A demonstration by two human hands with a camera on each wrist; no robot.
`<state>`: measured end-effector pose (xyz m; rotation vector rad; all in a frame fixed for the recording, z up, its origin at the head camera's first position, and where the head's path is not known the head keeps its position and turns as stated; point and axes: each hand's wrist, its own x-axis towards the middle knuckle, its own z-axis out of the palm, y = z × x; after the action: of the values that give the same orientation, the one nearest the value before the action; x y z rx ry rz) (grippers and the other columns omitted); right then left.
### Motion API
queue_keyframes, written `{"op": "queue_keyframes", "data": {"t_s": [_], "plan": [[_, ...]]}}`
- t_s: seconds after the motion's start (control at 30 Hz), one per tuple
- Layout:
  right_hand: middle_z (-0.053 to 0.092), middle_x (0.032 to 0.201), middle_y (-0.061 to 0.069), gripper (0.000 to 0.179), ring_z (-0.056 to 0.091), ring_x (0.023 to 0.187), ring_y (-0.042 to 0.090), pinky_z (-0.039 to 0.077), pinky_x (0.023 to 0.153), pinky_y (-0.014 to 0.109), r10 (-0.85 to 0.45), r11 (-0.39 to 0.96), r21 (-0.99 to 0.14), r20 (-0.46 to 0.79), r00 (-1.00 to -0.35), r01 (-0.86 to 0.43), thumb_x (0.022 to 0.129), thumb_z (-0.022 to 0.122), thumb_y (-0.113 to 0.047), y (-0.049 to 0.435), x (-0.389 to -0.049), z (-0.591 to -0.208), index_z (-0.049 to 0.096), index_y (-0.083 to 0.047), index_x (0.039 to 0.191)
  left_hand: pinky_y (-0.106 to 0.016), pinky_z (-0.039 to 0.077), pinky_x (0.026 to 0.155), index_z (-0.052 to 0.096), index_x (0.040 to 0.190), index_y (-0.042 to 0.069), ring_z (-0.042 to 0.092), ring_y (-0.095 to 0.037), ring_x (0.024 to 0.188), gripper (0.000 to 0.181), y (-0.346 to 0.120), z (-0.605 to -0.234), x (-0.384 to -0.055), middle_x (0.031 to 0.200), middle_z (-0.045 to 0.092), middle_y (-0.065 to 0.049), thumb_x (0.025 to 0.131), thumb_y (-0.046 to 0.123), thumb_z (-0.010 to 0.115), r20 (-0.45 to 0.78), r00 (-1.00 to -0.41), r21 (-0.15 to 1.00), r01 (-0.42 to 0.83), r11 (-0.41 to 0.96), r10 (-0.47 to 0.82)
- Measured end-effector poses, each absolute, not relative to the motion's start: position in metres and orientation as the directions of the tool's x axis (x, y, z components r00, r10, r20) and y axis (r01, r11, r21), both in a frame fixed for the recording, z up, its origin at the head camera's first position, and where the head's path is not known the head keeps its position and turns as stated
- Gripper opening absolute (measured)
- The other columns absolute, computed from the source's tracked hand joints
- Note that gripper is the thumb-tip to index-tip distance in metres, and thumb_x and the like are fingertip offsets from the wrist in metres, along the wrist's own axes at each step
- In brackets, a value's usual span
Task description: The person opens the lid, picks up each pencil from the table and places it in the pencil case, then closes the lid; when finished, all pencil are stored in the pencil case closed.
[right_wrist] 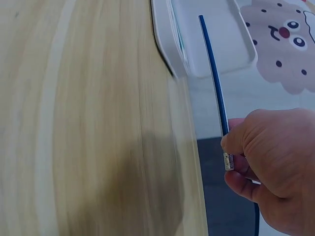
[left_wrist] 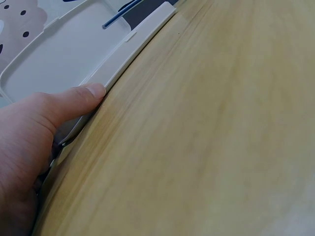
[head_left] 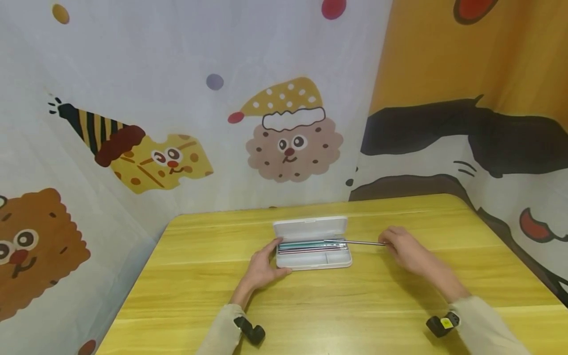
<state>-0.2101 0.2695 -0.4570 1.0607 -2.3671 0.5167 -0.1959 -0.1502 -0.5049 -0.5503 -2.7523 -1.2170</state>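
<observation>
A white pencil case (head_left: 302, 262) lies with its lid (head_left: 310, 227) raised on the table. Several slim pencils (head_left: 301, 246) lie side by side in its long rear compartment. My left hand (head_left: 261, 268) holds the case's left end, the thumb (left_wrist: 91, 94) against the front wall and the other fingers toward the back. To the right of the case, my right hand (head_left: 405, 250) pinches a dark blue pencil (right_wrist: 215, 78) near its silvery end. This pencil is roughly level, and its far end reaches over the right part of the case.
The yellow wood-grain table (head_left: 310, 305) spreads around the case. Behind it hangs a cloth wall (head_left: 191, 44) printed with cartoon food. Each wrist wears a small black camera, the left one (head_left: 250, 331) and the right one (head_left: 440, 325).
</observation>
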Motion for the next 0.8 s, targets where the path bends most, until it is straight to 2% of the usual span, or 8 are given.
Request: {"op": "queue_keyframes", "data": {"t_s": [0.5,0.8], "plan": [[0.062,0.087,0.005,0.024,0.062,0.082,0.026,0.056,0.074,0.044,-0.582,0.646,-0.173,0.518,-0.627,-0.743,0.076,0.069,0.018,0.224,-0.214,-0.452,0.069,-0.002,0.090,-0.049,0.037,0.111,0.044,0.150,0.013,0.044,-0.032,0.136,0.091,-0.151,-0.505,-0.197,0.149,0.048,-0.013,0.074,0.032,0.089,0.235,-0.927,0.704,0.370,0.606,0.293],[0.063,0.088,0.005,0.026,0.062,0.082,0.025,0.057,0.074,0.041,-0.591,0.636,-0.157,0.530,-0.608,-0.755,0.074,0.069,0.018,0.206,-0.217,-0.455,0.069,-0.002,0.091,-0.047,0.037,0.111,0.044,0.150,0.011,0.043,-0.032,0.137,0.090,-0.151,-0.507,-0.198,0.150,0.047,-0.014,0.074,0.032,0.089,0.228,-0.926,0.703,0.371,0.607,0.302]]}}
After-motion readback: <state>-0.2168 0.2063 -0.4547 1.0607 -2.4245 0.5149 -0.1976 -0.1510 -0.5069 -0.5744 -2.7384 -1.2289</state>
